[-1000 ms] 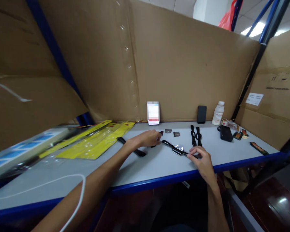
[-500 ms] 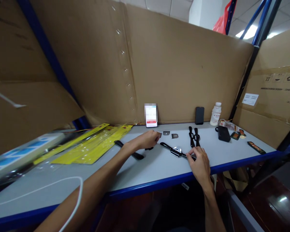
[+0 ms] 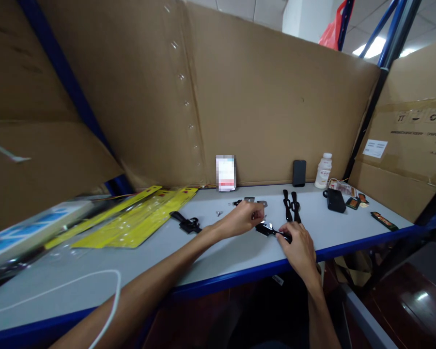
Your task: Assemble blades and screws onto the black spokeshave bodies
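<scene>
My right hand (image 3: 298,241) grips the right handle of a black spokeshave (image 3: 266,230), which lies low over the table with its shiny metal middle facing up. Above that middle hovers my left hand (image 3: 244,219), fingers pinched together; whatever they hold is too small or hidden to make out. The spokeshave's other handle is covered by the left hand. Just behind the left fingers are two flat metal blades, one blade (image 3: 262,203) partly covered. Small screws (image 3: 219,213) lie to the left of the hand. A second black spokeshave (image 3: 186,224) rests beyond my left forearm.
Two more black spokeshaves (image 3: 291,207) lie right of centre. Yellow packaging cards (image 3: 138,223) cover the left. A lit phone (image 3: 225,173), a dark phone (image 3: 299,173) and a bottle (image 3: 323,171) stand at the cardboard back wall. A white cable (image 3: 118,286) crosses my left forearm.
My left hand has moved right, from beside the blades to over the spokeshave's middle. Screws and the second spokeshave's middle are uncovered. The right hand keeps its grip.
</scene>
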### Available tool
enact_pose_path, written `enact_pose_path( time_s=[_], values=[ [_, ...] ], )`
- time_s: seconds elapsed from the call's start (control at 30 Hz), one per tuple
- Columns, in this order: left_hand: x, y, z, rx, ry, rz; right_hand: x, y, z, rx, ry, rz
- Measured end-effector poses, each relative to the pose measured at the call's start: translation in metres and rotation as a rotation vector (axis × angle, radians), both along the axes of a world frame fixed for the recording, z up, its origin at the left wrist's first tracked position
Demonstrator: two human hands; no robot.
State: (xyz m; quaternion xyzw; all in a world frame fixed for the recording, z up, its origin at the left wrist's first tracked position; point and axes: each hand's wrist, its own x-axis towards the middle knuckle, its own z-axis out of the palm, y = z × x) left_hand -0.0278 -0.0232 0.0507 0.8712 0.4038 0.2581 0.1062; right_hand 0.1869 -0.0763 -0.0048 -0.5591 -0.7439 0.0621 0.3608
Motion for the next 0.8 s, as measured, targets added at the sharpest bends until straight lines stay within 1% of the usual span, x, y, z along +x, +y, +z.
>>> enact_pose_path(
  time_s=[0.1, 0.3, 0.63, 0.8],
  values=[
    [0.007, -0.003, -0.007, 0.053, 0.074, -0.023, 0.0, 0.0, 0.0, 0.005, -0.006, -0.004],
    [0.006, -0.001, -0.016, 0.086, 0.107, -0.047, -0.001, 0.002, -0.001, 0.008, -0.027, -0.009],
    [0.01, -0.003, -0.019, 0.162, 0.22, -0.068, -0.001, 0.002, -0.003, -0.016, -0.06, -0.011],
    [0.013, -0.004, -0.02, 0.181, 0.222, -0.082, -0.002, 0.0, -0.001, -0.002, -0.068, 0.003]
  ],
)
